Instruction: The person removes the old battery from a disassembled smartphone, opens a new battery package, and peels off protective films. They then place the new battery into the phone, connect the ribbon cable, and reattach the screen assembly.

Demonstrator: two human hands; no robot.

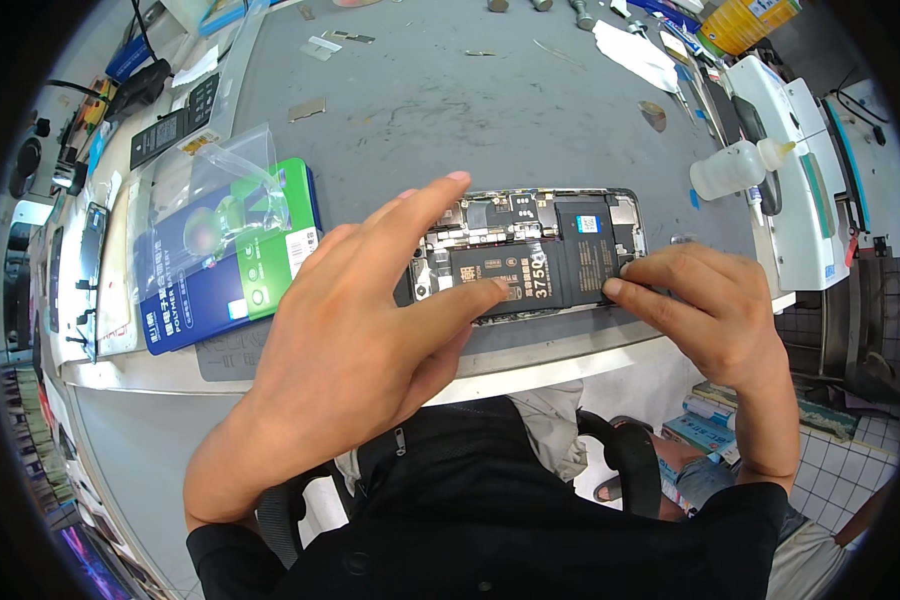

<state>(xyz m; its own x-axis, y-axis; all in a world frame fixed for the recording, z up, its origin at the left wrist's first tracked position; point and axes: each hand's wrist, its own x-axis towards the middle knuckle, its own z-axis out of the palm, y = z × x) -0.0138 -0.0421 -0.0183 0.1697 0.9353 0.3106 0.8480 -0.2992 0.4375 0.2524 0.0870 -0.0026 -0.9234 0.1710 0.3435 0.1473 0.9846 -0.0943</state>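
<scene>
Lying near the middle of the frame on a grey mat (450, 100), an opened phone (530, 250) shows its insides, with a black battery (530, 270) set in its frame. The left hand (360, 330) spreads open over the phone's left end, fingers extended, the thumb tip pressing down on the battery's lower left part. The right hand (705, 300) comes in from the lower right, thumb and forefinger pinched together at the battery's right edge; whether anything sits between them cannot be told. To the left of the frame a blue and green box (235, 265) lies flat with a clear plastic bag (205, 175) on top of it. In the upper right a small clear squeeze bottle (735, 168) lies on its side near a white machine (800, 170). Small metal bits are scattered across the mat's upper part.
</scene>
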